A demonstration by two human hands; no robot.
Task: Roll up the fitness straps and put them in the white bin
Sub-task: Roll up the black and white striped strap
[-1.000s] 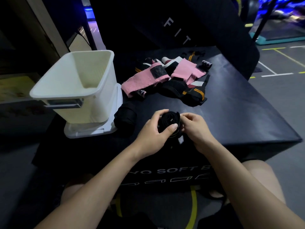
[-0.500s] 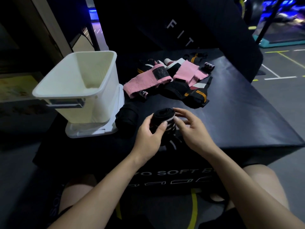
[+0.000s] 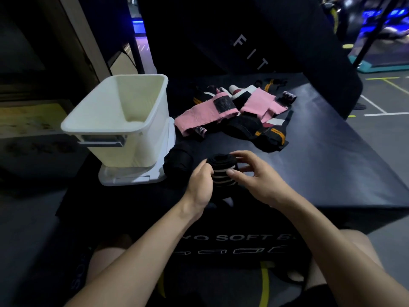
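Both hands, left hand (image 3: 200, 181) and right hand (image 3: 257, 179), pinch the rolled strap (image 3: 223, 173); next, drop it into the white bin (image 3: 115, 127).

Rolled strap (image 3: 223, 173): black with thin pale stripes, wound into a compact upright cylinder near the front edge of the table (image 3: 332, 173). Left hand (image 3: 200, 185) grips its left side; right hand (image 3: 254, 176) has fingers curved over the top and thumb on the front. A loose tail hangs below the roll.

Second roll (image 3: 178, 161): plain black, lying on the table just left of the held roll, beside the bin's base.

Unrolled straps (image 3: 234, 114): a heap further back, two pink bands on top, black ones with orange stitching at the right edge.

White bin (image 3: 115, 127): rectangular, upright, open-topped, at the table's left; no straps visible inside.
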